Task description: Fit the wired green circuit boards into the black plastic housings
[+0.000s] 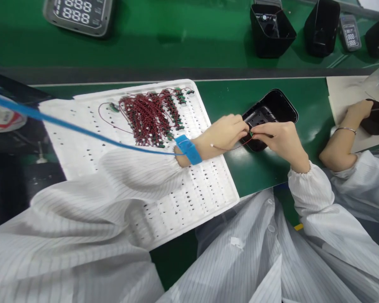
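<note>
A small green circuit board (251, 133) with thin red and dark wires sits between my two hands, over a black plastic housing (281, 103). My right hand (279, 136) pinches it between thumb and fingertips. My left hand (230, 130), with a blue wrist strap (189, 150), has its fingers closed at the board's other side; its fingertips are partly hidden. The wires run left across my left hand and end in a white connector (212, 145). The housing lies open side up on the green bench (249, 168), its near part covered by my hands.
At left, a white foam tray (208, 181) carries a bundle of red-wired boards (148, 118). A blue cord (113, 141) crosses above it. Black housings (271, 35) and display units (78, 14) stand on the raised shelf. A co-worker's arm (342, 143) is at right.
</note>
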`<move>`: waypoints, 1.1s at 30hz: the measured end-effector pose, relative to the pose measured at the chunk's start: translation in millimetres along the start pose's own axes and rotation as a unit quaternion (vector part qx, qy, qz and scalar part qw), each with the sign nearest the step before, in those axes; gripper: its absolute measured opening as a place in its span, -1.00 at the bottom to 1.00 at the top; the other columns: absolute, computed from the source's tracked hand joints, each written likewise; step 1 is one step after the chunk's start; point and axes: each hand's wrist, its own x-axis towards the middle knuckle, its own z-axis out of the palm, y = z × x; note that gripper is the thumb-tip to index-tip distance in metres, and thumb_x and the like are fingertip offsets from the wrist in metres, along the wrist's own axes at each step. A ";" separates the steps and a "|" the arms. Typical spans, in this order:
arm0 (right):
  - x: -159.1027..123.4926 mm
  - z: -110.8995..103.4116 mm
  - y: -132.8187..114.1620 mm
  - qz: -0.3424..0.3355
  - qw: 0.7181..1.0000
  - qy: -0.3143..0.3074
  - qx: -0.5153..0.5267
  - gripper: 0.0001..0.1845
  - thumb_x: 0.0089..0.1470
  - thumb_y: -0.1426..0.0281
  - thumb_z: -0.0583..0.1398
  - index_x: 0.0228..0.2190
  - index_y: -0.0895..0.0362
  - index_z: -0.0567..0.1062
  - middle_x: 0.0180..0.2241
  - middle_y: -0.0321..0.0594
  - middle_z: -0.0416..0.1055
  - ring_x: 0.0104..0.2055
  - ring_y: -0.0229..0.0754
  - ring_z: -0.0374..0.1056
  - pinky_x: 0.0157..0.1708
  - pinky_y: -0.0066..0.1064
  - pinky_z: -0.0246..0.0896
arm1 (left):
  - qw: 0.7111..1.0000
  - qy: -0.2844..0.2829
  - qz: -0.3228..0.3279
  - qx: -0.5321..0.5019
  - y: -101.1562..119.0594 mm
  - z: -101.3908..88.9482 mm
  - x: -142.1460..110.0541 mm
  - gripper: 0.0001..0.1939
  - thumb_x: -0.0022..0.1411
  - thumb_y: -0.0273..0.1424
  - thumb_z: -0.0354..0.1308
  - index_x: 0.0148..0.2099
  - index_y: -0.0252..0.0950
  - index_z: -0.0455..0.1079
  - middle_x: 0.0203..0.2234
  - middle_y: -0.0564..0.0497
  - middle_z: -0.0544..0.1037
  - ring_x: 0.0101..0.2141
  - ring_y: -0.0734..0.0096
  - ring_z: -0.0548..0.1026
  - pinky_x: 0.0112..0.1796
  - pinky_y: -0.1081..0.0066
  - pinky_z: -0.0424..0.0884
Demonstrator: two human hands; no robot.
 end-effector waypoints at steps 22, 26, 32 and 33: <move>30.5 20.2 -10.5 0.076 0.978 -0.122 -0.152 -0.78 0.12 0.62 0.21 -0.45 0.19 0.63 -0.41 -0.16 0.56 -0.34 -0.14 0.43 -0.32 -0.33 0.19 | 0.985 -0.025 0.022 0.169 -9.1 9.7 -6.5 -0.63 0.45 -0.39 -0.11 -0.05 -0.34 0.54 0.01 -0.14 0.40 -0.05 0.22 0.43 -0.10 0.28 0.41; 46.8 14.1 -24.4 0.112 0.966 -0.161 -0.170 -0.81 0.06 0.65 0.25 -0.50 0.19 0.57 -0.46 -0.16 0.53 -0.35 -0.10 0.44 -0.32 -0.33 0.19 | 0.988 -0.026 0.018 0.153 -9.6 10.6 -5.4 -0.64 0.44 -0.39 -0.10 -0.02 -0.33 0.52 0.00 -0.14 0.40 -0.07 0.21 0.44 -0.10 0.27 0.41; 66.9 21.0 -28.3 0.160 0.940 -0.124 -0.274 -0.95 0.07 0.51 0.35 -0.37 0.25 0.58 -0.36 0.01 0.50 -0.28 0.03 0.46 -0.33 -0.29 0.21 | 0.987 -0.033 0.016 0.158 -9.3 9.6 -5.0 -0.62 0.44 -0.37 -0.13 -0.03 -0.34 0.52 0.00 -0.14 0.40 -0.06 0.21 0.45 -0.08 0.27 0.42; 67.2 20.8 -25.5 0.167 0.938 -0.125 -0.275 -0.89 0.04 0.49 0.39 -0.35 0.25 0.58 -0.36 0.00 0.50 -0.28 0.04 0.45 -0.33 -0.29 0.20 | 0.987 -0.031 0.014 0.156 -9.7 9.7 -5.0 -0.62 0.44 -0.37 -0.13 -0.03 -0.33 0.52 0.00 -0.12 0.39 -0.07 0.23 0.45 -0.09 0.28 0.42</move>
